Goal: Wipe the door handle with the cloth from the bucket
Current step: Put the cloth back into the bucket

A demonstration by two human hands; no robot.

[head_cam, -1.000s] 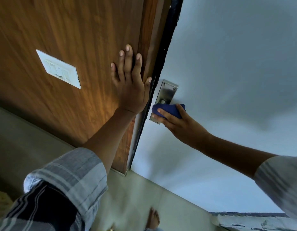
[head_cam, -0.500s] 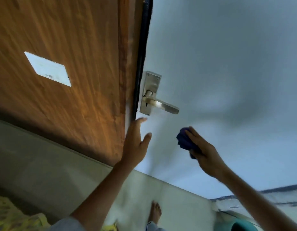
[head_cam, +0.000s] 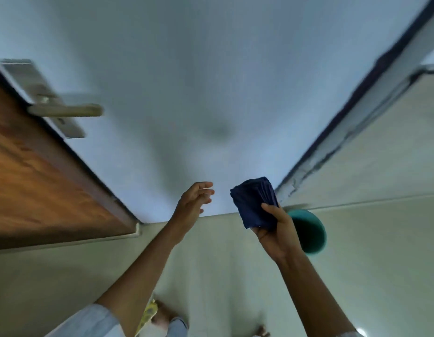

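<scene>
The metal door handle (head_cam: 65, 110) juts from its plate on the pale door at the far left, blurred. A folded dark blue cloth (head_cam: 256, 201) is held up in my right hand (head_cam: 276, 232), low in the middle and far from the handle. Behind that hand, a teal bucket (head_cam: 312, 231) stands on the floor, partly hidden by my wrist. My left hand (head_cam: 192, 206) hovers just left of the cloth, fingers spread, holding nothing.
The pale door (head_cam: 198, 81) fills the upper view. A brown wooden panel (head_cam: 28, 186) lies to the left, and a wall with a cracked dark edge (head_cam: 345, 117) runs on the right. My feet (head_cam: 162, 317) stand on the light tiled floor (head_cam: 235, 276).
Both hands have dropped away from the handle toward the floor. My view has swung right and down, bringing the bucket into sight. The cloth stays in my right hand.
</scene>
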